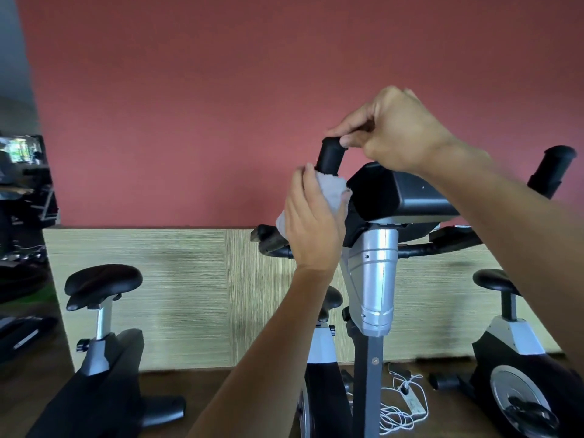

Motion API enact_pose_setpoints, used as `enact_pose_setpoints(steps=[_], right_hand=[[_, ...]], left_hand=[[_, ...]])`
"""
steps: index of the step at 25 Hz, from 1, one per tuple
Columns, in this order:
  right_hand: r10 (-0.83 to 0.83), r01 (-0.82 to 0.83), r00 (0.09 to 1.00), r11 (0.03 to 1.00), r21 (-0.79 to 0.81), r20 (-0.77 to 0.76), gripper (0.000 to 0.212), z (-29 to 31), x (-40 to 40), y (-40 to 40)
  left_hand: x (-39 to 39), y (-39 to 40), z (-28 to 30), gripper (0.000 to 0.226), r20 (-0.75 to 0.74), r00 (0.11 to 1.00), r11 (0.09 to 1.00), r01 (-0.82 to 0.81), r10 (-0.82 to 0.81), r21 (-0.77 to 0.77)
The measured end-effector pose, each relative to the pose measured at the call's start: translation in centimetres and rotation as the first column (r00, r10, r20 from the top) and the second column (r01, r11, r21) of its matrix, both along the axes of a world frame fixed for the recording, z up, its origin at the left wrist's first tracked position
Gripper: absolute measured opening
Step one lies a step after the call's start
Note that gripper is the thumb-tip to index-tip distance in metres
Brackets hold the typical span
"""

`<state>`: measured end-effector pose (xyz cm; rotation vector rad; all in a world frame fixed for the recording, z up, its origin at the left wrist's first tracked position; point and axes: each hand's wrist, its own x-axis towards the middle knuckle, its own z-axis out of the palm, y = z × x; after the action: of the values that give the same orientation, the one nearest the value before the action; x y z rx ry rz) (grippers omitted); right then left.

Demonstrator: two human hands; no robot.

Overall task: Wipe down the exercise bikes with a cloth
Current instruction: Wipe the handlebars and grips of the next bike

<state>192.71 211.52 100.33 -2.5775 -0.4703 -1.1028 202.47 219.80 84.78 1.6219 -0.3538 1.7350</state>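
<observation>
An exercise bike stands in front of me, with a silver column [376, 279] and a black console [398, 194]. Its left handlebar grip [330, 156] is black foam and points upward. My left hand [311, 226] holds a grey cloth [331, 192] wrapped around the lower part of that grip. My right hand [395, 131] pinches the top end of the same grip between thumb and fingers. The right handlebar grip [553, 169] sticks up at the far right, untouched.
Another bike with a black saddle [101, 284] stands at the left, a third bike [518, 358] at the right. A white cable and power strip [407, 403] lie on the wooden floor. A red wall with light wood panelling [177, 295] is behind.
</observation>
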Motion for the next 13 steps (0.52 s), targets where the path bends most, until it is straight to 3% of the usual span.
enact_pose_setpoints(steps=[6, 10, 13], right_hand=[[0.002, -0.002, 0.999, 1.0, -0.006, 0.042, 0.03, -0.5, 0.1, -0.1], [0.06, -0.061, 0.995, 0.998, 0.019, 0.074, 0.026, -1.1, -0.1, -0.1], [0.046, -0.048, 0.993, 0.999, 0.021, 0.105, 0.027, -1.8, 0.2, 0.1]], left_hand=[[-1.4, -0.1, 4.3, 0.062, -0.032, 0.998, 0.998, 0.063, -0.063, 0.014], [-0.3, 1.0, 0.5, 0.066, -0.065, 0.994, 0.995, 0.088, -0.085, 0.048], [0.2, 3.4, -3.0, 0.077, -0.23, 0.948, 0.958, 0.253, -0.218, 0.136]])
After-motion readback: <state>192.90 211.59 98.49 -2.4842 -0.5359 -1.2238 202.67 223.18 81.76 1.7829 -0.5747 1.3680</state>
